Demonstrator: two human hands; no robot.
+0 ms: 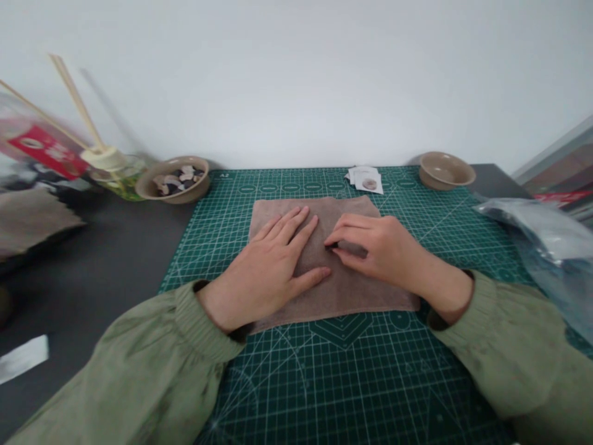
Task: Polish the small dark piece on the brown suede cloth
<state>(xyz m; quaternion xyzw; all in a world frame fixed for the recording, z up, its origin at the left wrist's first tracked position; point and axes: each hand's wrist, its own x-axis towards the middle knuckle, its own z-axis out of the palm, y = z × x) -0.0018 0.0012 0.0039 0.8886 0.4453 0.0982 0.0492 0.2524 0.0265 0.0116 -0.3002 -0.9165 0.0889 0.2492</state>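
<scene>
A brownish-pink cloth (319,300) lies spread on a green cutting mat (296,364). My left hand (273,262) rests flat on the cloth's left part, fingers apart and holding nothing. Just right of it, my right hand (377,244) pinches a small dark piece (332,246) between thumb and fingers, against or just over the cloth. Most of that piece is hidden by the fingertips, so its kind cannot be made out.
At the back left stands a bowl (148,183) of dark and light pieces, beside a reed diffuser (109,162). Several small white cards (365,178) and another bowl (445,170) sit at the back. A clear plastic bag (546,241) lies right, a white scrap (24,358) left.
</scene>
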